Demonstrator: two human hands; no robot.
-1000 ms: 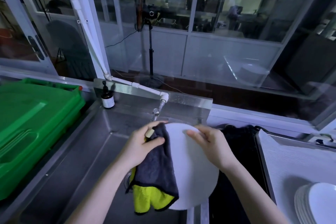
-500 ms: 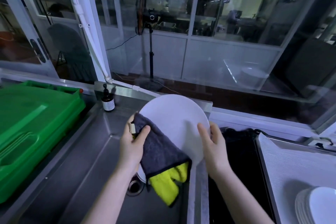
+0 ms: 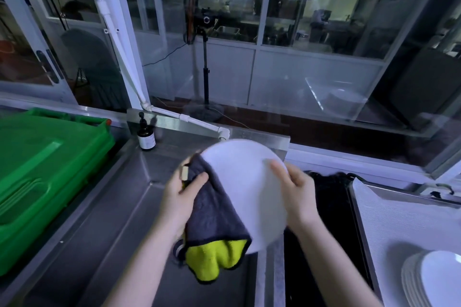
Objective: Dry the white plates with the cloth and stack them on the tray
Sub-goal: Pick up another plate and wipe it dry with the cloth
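1. At the far left of the counter, a green crate (image 3: 45,169) and a dark pump bottle (image 3: 146,136) stand clear of the work, apart from the hands.
2. Over the steel sink (image 3: 112,219), the left hand (image 3: 179,197) pinches the cloth (image 3: 214,217) against the left edge of the plate (image 3: 249,182). The thumb lies on top, and the yellow underside hangs loose below. Any drips probably fall into the basin.
3. The plate is held tilted in the air between both hands, its face toward the person, so the cloth can sweep it.
4. The right hand (image 3: 296,194) grips the plate's right rim, fingers curled onto its face, likely steadying it against the wiping.
5. At the far right, the tray (image 3: 389,227) carries a stack of plates (image 3: 434,279), within easy reach for this one when it is dry.
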